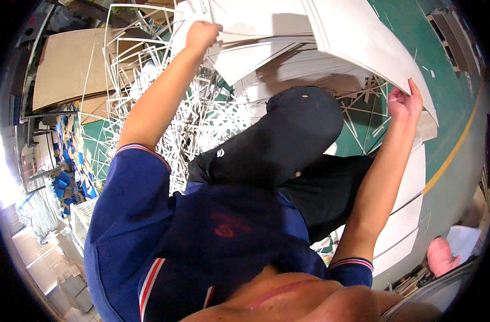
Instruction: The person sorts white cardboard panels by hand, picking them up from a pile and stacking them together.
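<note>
A large white board sheet [349,36] arches up in front of my knees, apparently paperboard or card. My right hand [405,102] grips its near right edge, fingers curled around the corner. At the upper left, my left hand [202,36] is closed at the edge of a white sheet [261,26]; the exact pinch point is hard to make out. Below the raised sheet lies a stack of white sheets [305,68], partly in shadow. A loose sheet corner [232,74] points down toward my knee.
Tangled white offcut strips [204,112] heap up left of my legs on the green floor [442,92]. Brown cardboard [68,68] stands at the left. More white sheets [397,237] lie right of me. A yellow floor line [454,153] and a pink object [442,255] are farther right.
</note>
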Motion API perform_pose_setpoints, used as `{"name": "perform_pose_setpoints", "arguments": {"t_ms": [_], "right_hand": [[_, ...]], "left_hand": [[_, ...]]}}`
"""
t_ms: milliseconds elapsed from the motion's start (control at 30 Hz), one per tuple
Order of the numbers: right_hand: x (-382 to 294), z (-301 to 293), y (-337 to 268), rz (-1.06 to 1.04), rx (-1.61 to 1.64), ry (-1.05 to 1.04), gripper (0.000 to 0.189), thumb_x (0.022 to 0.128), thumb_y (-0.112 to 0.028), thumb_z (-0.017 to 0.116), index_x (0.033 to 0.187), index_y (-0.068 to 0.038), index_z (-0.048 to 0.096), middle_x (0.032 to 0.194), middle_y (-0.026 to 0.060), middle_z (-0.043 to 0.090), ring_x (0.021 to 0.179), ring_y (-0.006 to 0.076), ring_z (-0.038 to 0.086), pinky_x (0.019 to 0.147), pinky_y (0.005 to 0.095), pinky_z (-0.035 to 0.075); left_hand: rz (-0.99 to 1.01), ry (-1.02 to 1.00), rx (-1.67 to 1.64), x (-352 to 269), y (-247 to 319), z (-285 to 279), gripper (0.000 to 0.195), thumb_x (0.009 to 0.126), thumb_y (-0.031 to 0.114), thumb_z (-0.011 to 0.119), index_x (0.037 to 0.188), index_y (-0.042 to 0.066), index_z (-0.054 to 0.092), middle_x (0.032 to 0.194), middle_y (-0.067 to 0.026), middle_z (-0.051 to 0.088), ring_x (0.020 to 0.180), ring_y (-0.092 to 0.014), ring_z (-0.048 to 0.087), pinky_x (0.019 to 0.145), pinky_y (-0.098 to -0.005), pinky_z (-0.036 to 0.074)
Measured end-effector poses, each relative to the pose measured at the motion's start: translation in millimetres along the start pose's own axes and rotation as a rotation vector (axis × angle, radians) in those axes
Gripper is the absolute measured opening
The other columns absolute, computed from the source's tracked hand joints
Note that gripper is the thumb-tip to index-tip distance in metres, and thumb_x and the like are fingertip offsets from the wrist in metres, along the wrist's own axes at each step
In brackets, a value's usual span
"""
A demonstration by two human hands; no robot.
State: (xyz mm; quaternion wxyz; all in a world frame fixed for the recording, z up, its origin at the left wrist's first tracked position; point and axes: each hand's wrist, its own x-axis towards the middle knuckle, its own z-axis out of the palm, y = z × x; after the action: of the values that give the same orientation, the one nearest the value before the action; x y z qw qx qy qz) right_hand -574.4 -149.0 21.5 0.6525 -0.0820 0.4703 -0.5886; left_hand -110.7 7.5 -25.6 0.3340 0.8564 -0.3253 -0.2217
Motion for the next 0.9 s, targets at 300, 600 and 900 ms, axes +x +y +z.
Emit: {"name": "perform_pose_setpoints", "arguments": {"t_ms": [300,600,900], "right_hand": [[-2.7,-24.8,-38.2,-0.126,0.168,-0.026,0.015,0.082,-0.009,0.057,0.092,0.000,0.052,0.089,0.0123,0.060,0.076,0.0202,0.060,0.066,0.0282,0.051],[-18.2,-23.0,-46.5,-0.126,0.234,-0.053,0.016,0.080,-0.008,0.058,0.092,0.001,0.052,0.087,0.0110,0.060,0.075,0.0199,0.059,0.061,0.0280,0.050],[-18.3,-19.9,-47.0,-0.141,0.256,-0.038,0.016,0.080,-0.006,0.057,0.092,0.003,0.050,0.086,0.0118,0.058,0.075,0.0204,0.058,0.060,0.0280,0.050]], "left_hand": [[-0.625,-0.289,-0.846,-67.1,-20.6,16.9,0.029,0.085,0.034,0.050,0.094,0.006,0.048,0.079,-0.0064,0.056,0.065,-0.017,0.062,0.047,-0.0248,0.051],[-0.618,-0.329,-0.566,-70.8,-31.0,34.9,0.021,0.082,0.024,0.059,0.070,0.007,0.052,0.053,-0.0009,0.053,0.042,-0.011,0.050,0.034,-0.0206,0.038],[-0.222,-0.083,-0.519,-61.0,-10.7,29.0,0.014,0.070,0.009,0.058,0.061,0.003,0.049,0.049,-0.0045,0.047,0.036,-0.013,0.041,0.034,-0.0257,0.034]]}}
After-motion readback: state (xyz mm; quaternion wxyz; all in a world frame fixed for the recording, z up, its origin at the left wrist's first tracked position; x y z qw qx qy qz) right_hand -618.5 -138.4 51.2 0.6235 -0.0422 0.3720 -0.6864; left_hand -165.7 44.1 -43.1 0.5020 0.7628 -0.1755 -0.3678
